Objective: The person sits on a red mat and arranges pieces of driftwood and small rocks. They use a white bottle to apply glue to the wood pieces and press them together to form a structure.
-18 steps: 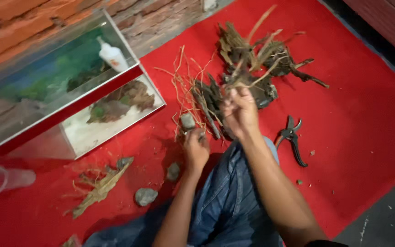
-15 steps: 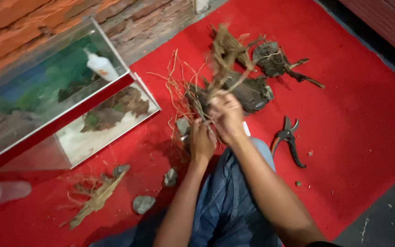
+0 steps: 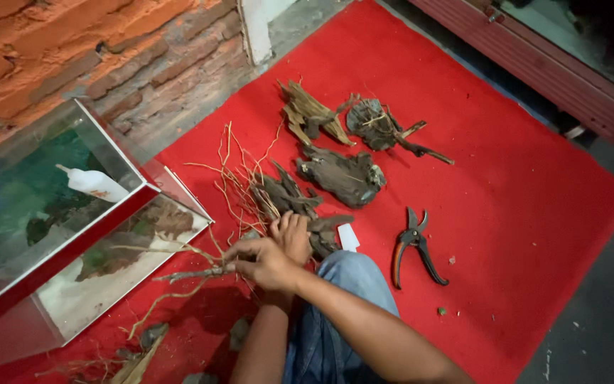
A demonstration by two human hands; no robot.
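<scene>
From the head view, your right hand [image 3: 268,262] is closed around a thin, pale branching root [image 3: 179,274], fingers pressed together over its thicker end. The twig runs out leftward from that grip, forking toward the glass tank [image 3: 119,167], with one long strand curling down below the grip over the red mat [image 3: 506,178]. Your left hand [image 3: 294,235] sits just behind the gripping hand and touches it, fingers curled; you cannot tell from here whether it pinches the root or only rests on the dark driftwood piece [image 3: 289,199] just beyond it. Further past the grip lie a flat dark driftwood chunk [image 3: 342,176] and two more wood pieces near the mat's far edge. To the right of the grip, well apart, the pruning shears [image 3: 415,249] lie on the mat with handles spread. A white bottle [image 3: 94,183] rests in the tank, left of the grip.
</scene>
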